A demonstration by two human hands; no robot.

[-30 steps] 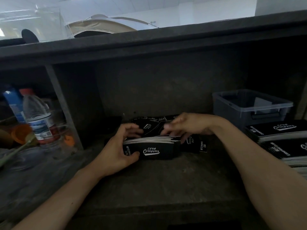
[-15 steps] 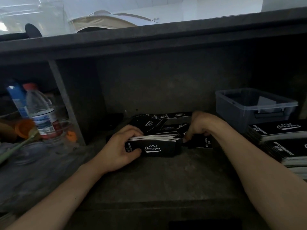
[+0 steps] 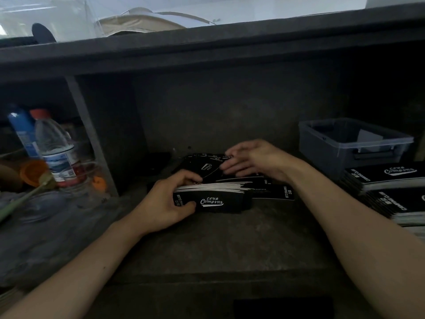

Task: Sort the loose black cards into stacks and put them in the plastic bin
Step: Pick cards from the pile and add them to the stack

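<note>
My left hand [image 3: 167, 201] grips a thick stack of black cards [image 3: 216, 199] on edge, white "Club Camping" lettering facing me. Behind the stack lie several loose black cards [image 3: 204, 165] on the dark shelf. My right hand [image 3: 250, 161] hovers over them with a black card pinched at its fingertips, just above the stack's far side. The grey plastic bin [image 3: 331, 146] stands at the right rear. Two finished stacks of black cards [image 3: 388, 178] lie in front of the bin.
A vertical divider [image 3: 92, 139] closes off the left compartment, which holds a water bottle [image 3: 56, 148], a blue bottle [image 3: 21, 132], an orange lid [image 3: 32, 172] and plastic wrap. One more black card [image 3: 276, 192] lies right of the held stack. An overhanging counter edge [image 3: 207, 42] runs above.
My right hand has lifted off the loose cards behind the stack and come up with a card at its fingertips. The left hand keeps hold of the stack.
</note>
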